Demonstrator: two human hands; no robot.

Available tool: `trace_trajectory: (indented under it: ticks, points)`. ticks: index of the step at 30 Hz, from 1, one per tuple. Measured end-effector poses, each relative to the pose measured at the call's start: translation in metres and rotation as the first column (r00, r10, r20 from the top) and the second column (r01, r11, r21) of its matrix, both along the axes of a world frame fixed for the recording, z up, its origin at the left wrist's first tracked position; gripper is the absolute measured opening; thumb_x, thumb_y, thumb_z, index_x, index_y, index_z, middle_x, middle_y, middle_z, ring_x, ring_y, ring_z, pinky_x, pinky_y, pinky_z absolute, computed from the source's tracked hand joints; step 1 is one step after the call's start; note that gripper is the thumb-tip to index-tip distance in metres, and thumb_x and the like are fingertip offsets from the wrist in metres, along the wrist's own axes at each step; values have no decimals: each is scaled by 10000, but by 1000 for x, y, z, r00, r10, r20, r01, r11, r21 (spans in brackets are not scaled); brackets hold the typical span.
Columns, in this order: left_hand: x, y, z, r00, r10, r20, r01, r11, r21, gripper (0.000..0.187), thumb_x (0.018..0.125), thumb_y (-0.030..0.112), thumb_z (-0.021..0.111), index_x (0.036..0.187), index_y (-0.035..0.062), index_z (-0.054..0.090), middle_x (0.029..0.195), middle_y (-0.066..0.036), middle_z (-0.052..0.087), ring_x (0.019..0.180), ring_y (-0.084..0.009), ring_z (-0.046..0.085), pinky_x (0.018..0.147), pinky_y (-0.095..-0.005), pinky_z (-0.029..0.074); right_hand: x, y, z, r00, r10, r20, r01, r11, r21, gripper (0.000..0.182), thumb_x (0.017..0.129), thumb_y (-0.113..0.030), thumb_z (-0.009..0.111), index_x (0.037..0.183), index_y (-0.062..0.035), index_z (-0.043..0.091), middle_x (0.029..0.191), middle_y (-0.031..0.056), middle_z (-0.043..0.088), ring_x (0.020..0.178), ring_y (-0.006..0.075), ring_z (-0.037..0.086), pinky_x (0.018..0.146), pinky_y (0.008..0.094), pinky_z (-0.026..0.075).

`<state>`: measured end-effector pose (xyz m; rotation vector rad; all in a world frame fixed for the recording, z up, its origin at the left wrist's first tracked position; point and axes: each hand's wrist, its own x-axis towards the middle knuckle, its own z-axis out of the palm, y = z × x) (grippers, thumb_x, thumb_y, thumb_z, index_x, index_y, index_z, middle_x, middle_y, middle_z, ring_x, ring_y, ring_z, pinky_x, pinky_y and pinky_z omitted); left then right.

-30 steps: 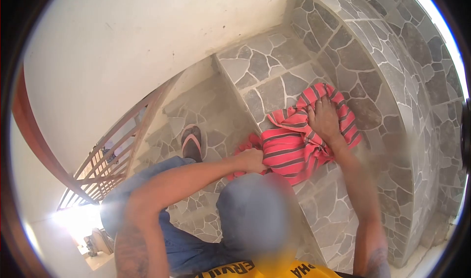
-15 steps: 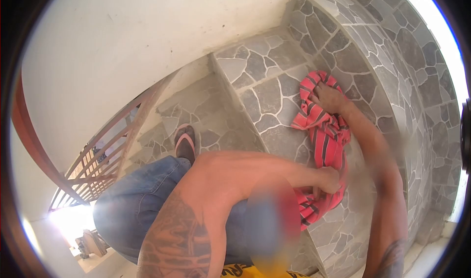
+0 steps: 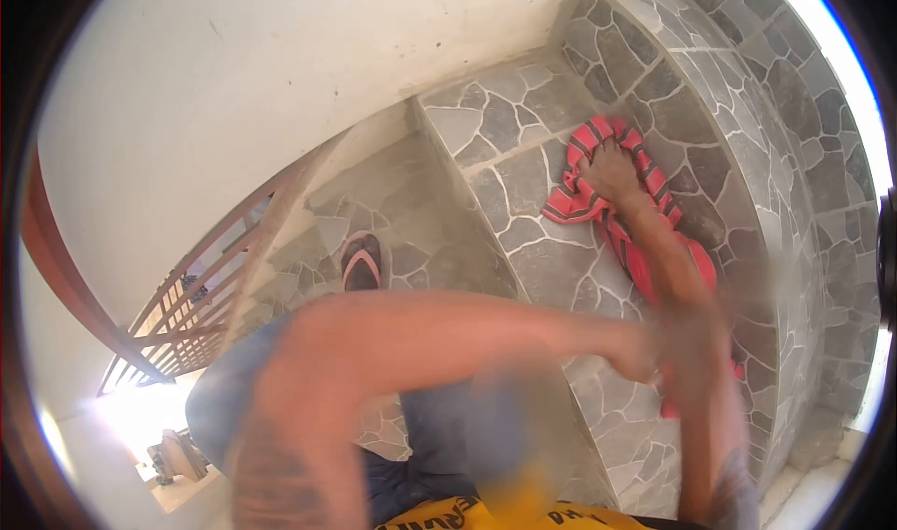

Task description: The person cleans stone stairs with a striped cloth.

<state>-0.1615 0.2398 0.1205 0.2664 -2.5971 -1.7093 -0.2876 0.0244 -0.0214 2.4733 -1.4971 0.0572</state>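
Note:
A red cloth with dark stripes [image 3: 584, 198] lies bunched and stretched out on the stone-patterned step [image 3: 551, 259]. Near its far end, my right hand [image 3: 612, 170] presses down with its fingers curled into the folds. My left hand [image 3: 631, 350] is blurred by motion beside the lower part of the cloth. Its fingers are hidden behind my right forearm, so whether it grips the cloth does not show. The middle and near end of the cloth are partly covered by that forearm.
A stone-patterned riser [image 3: 677, 109] borders the step on the right. A pale wall [image 3: 280, 63] stands beyond, and a wooden railing [image 3: 224, 278] runs at the left. My foot in a flip-flop [image 3: 361, 261] rests on the lower step.
The lower part of the cloth has shifted to the right. My left hand has moved slightly right, behind my right forearm, which has swung left. My right hand stays on the far end.

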Motion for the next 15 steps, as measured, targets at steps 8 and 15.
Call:
trace_trajectory:
  ticks: [8,15]
  points:
    - [209,-8,96,760,552,343,-296,764,-573,346,954,244,660,1191,-8,640,1069,-191,671,1072,-367,664,939,-463,520,83,24,15,953,112,281,-117,993,0,298,889,-301,567,947,-48,715,985,205,717,865,415,675,765,478,551]
    - [210,18,153,716,660,225,-56,376,-925,396,874,187,688,1208,-24,658,1004,-146,675,945,-262,667,840,-360,518,146,62,32,941,262,215,-243,964,-112,256,854,-304,628,853,-57,696,897,173,696,849,351,663,707,489,508]
